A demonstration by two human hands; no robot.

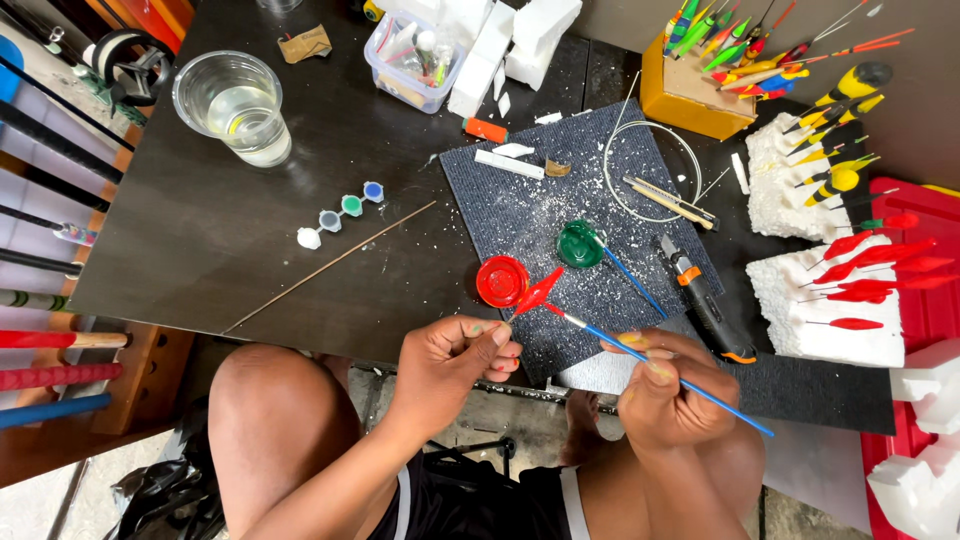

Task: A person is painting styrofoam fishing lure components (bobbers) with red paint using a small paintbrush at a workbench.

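While a dark wooden table [250,250] bears a grey carpet mat [560,200], the left hand [450,362] pinches a red fishing float [537,292] above a red paint pot [501,281]; the right hand [665,390] grips a blue paintbrush [690,385] touching it.

A small red fishing float [537,292], spindle-shaped and pointed at both ends, sits on a thin stem pinched in the fingertips of the left hand [452,362]. It tilts up and away from that hand, toward the right, its body glossy with red paint. A thin paintbrush with a blue handle [668,372] is gripped like a pen in the right hand [668,395]. The brush slants up and left from that hand, and its red-tipped bristles meet the lower end of the float. The handle's far end juts out past the right hand, down and to the right.
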